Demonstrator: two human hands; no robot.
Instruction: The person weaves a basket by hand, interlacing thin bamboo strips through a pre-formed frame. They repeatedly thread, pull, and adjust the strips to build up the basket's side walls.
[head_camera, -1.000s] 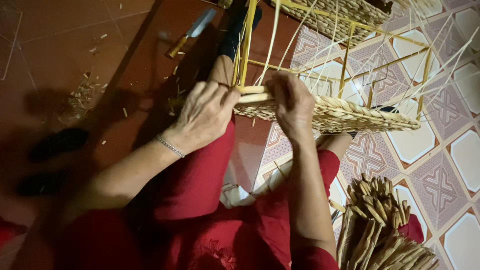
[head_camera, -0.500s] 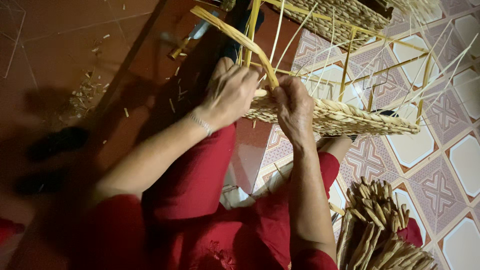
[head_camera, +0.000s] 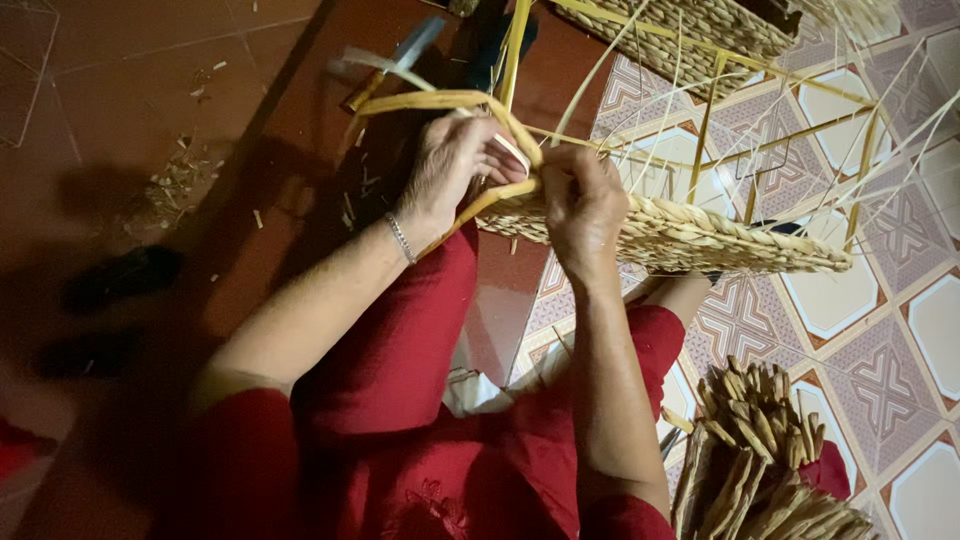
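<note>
Since half a second ago the left hand (head_camera: 455, 165) has drawn the flat straw strand (head_camera: 440, 100) further out, so its loop now arches wider over the knuckles and reaches toward the red floor (head_camera: 130, 90) side. Its fingers are curled tight around the strand, just at the near end of the half-woven basket (head_camera: 690, 235). Close beside it, the right hand (head_camera: 582, 205) pinches the same strand where it meets the braided rim, fingers bunched and narrow (the fingertips themselves are hidden behind the weave). That basket lies across the person's lap, its woven band running toward the right over the patterned tiles (head_camera: 880, 390), with thin upright stakes (head_camera: 705, 125) rising from it. A thin bracelet (head_camera: 400, 238) sits on the left wrist. Red trousers (head_camera: 400, 340) fill the lower middle. A bundle of cut straw ends (head_camera: 755, 440) stands at the lower right corner of the tiles. Another woven basket (head_camera: 690, 25) lies at the top edge, beyond the stakes. Straw scraps (head_camera: 180, 180) lie scattered on the red floor at the upper left.
</note>
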